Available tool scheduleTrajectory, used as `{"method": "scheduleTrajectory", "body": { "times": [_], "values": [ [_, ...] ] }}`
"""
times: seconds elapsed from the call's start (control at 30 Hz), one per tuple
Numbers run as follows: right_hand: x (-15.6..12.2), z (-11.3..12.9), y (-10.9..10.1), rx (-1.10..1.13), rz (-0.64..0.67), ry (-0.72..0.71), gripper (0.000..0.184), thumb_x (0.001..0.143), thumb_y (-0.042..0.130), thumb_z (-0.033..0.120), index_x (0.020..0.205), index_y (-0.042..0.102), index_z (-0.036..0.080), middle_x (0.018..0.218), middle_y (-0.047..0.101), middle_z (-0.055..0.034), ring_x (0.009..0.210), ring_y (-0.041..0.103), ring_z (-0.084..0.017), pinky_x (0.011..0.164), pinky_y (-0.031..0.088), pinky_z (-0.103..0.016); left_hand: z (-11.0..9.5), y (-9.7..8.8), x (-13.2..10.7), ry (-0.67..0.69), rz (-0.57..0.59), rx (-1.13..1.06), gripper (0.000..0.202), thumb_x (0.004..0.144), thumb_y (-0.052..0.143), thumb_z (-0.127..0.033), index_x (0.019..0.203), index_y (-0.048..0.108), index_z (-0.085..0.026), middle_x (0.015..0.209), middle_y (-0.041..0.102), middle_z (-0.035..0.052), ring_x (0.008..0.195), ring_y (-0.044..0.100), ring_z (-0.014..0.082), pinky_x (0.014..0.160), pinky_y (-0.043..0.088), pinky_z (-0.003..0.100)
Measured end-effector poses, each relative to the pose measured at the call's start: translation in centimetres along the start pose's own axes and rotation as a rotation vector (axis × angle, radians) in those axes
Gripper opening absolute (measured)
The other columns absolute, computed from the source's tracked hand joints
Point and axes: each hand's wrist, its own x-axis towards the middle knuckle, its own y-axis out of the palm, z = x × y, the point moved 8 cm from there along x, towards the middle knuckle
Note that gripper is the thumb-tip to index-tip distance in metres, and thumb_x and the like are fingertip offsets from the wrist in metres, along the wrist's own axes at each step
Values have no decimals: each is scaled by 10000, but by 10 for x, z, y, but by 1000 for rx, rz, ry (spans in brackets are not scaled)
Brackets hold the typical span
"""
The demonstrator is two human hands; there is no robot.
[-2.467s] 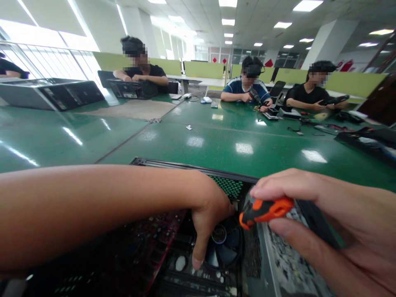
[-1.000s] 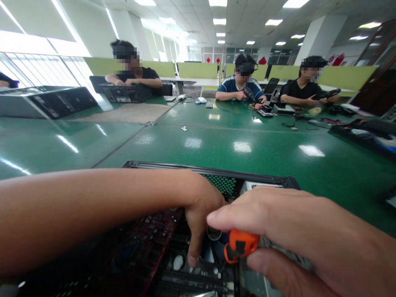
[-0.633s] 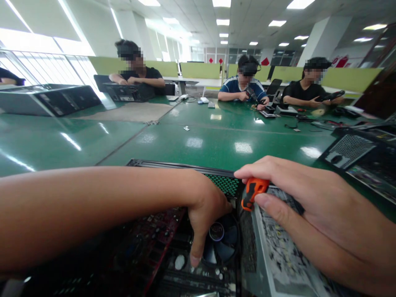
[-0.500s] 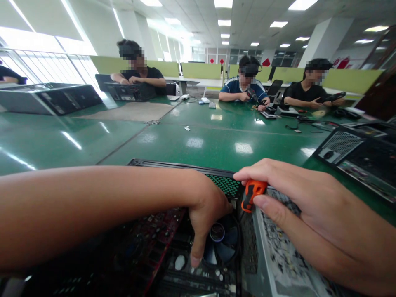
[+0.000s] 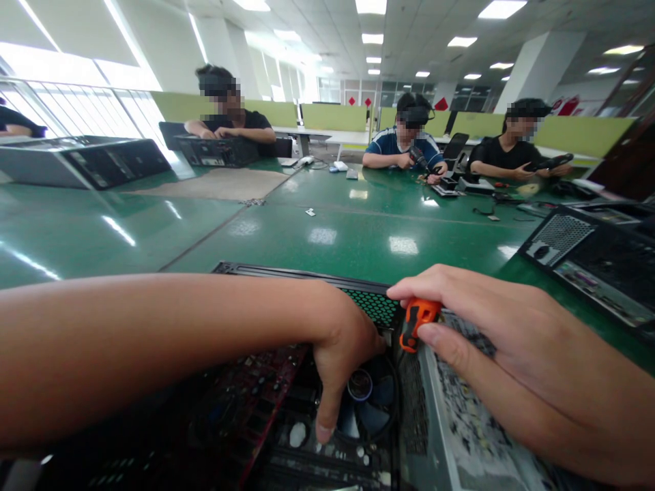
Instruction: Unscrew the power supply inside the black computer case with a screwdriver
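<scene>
An open black computer case (image 5: 307, 275) lies on the green table right in front of me. My left hand (image 5: 342, 354) reaches down into it beside the round cooling fan (image 5: 371, 406), thumb pointing down at the motherboard (image 5: 256, 389), the other fingers hidden behind the hand. My right hand (image 5: 491, 348) is closed round an orange and black screwdriver handle (image 5: 417, 320), held at the case's mesh wall near the fan. The screwdriver's tip is hidden.
Three people sit across the green table (image 5: 358, 232) working on devices. Another open case (image 5: 588, 259) lies at the right. A grey case (image 5: 76, 160) stands far left. Small loose parts (image 5: 311, 212) lie mid-table.
My right hand swung the screwdriver from the case's right side down over the fan, then back up to the mesh wall. The left hand stayed in place. The case at right came into view.
</scene>
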Motion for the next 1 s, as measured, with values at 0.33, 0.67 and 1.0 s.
{"method": "scheduleTrajectory", "body": {
  "times": [0.33,0.67,1.0],
  "values": [
    [3,-6,4,-19,-38,-15,253,955,554,279,1198,616,244,1038,705,-25,907,673,-194,778,539,-335,-5,5,-1,56,66,31,975,357,825,-243,1305,599,-212,1338,614,60,1279,513,332,1125,340,380],
    [2,-2,11,0,-10,-34,341,953,488,156,1278,560,231,1159,675,-75,1033,643,-224,857,536,-376,-1,5,2,71,9,11,963,330,828,-247,1270,620,-216,1324,619,58,1349,443,345,1153,298,396],
    [6,-1,12,-2,-23,-19,212,933,591,301,1137,625,254,996,722,-9,863,680,-198,717,542,-341,4,10,0,79,40,-19,854,323,823,-228,1166,686,-234,1193,689,34,1354,435,339,1108,362,372]
  ]
}}
